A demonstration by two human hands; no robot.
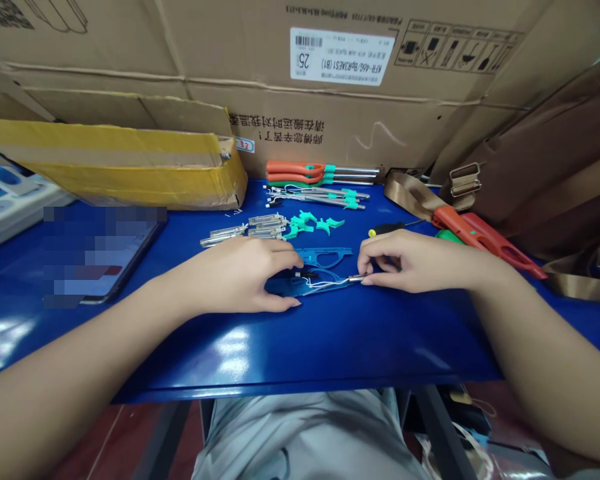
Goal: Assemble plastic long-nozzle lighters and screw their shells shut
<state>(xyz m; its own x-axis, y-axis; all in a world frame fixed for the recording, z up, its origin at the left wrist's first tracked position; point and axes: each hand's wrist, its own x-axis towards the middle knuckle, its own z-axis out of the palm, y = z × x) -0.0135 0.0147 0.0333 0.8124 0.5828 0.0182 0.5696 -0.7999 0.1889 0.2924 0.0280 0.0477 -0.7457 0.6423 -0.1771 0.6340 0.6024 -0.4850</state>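
Observation:
My left hand (240, 275) curls around the rear of a blue plastic lighter casing half (320, 288), its thumb on the near side. White wires and a small black part lie inside this casing. At its front end, the thumb and fingers of my right hand (405, 260) pinch a metal lighter tube (356, 278). A second blue casing half (325, 256) lies just behind. Beyond my left hand are several clear-and-metal inserts (267, 223) and green triggers (303, 223). A dark screwdriver (387, 229) rests behind my right hand.
Finished-looking orange lighters (295, 172) and wired metal tubes (330, 196) lie at the back. A yellow-taped carton (170, 167) and a phone (125, 260) are left. Red-orange casings (480, 237) and a strap (410, 193) lie right. A large cardboard box (205, 40) stands behind.

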